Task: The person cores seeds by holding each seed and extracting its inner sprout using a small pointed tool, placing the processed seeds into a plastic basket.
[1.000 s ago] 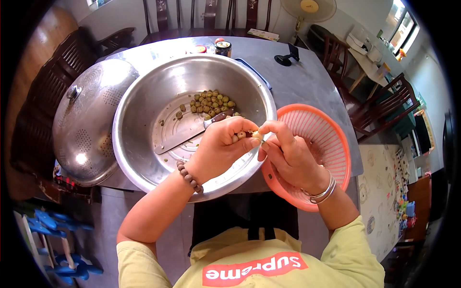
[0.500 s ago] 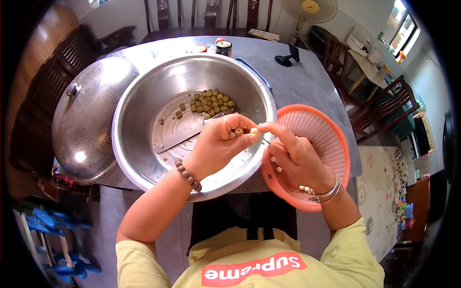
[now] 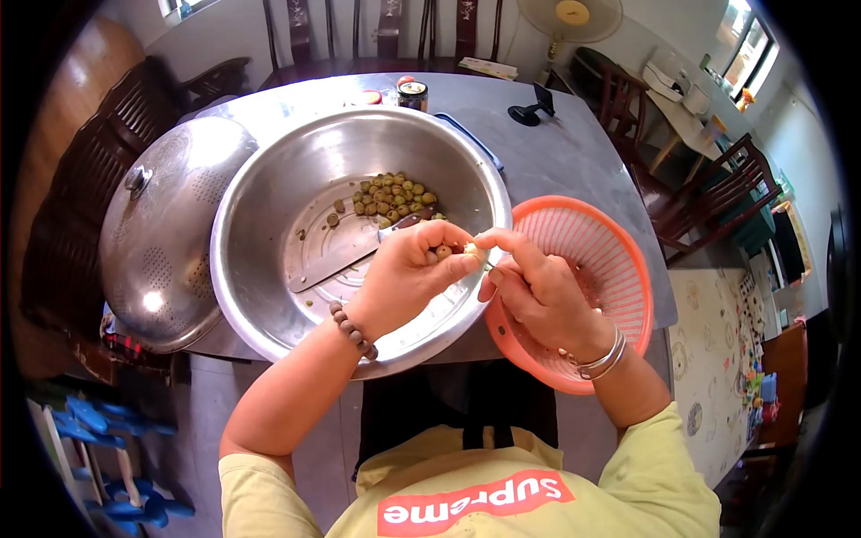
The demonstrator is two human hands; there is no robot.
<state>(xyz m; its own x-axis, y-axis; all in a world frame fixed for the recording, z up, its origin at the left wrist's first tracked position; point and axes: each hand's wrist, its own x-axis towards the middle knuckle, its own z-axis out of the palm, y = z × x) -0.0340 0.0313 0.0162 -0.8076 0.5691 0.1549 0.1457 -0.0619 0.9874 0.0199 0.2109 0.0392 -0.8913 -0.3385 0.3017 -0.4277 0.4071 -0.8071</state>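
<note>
Several small pale round pieces (image 3: 443, 252) sit in the curled fingers of my left hand (image 3: 408, 273), over the right side of a large steel basin (image 3: 269, 296). My right hand (image 3: 543, 291) pinches a thin pointed tool (image 3: 489, 264) whose tip meets a pale piece at my left fingertips. In the basin lie a pile of green-brown round pods (image 3: 390, 197) and a cleaver (image 3: 336, 260), its dark handle partly hidden behind my left hand. Beneath my right hand stands an orange plastic colander (image 3: 628, 260), with a few pale pieces inside.
A perforated steel lid (image 3: 166, 242) leans at the basin's left. Behind the basin stand a jar (image 3: 413, 95) and a black stand (image 3: 532, 109) on the grey table (image 3: 574, 161). Dark wooden chairs (image 3: 386, 45) and a fan (image 3: 571, 13) are beyond.
My right fingers, spread wider half a second ago with pale pieces showing in the palm, have curled in again. The view has shifted slightly. Both hands remain together over the basin's right rim.
</note>
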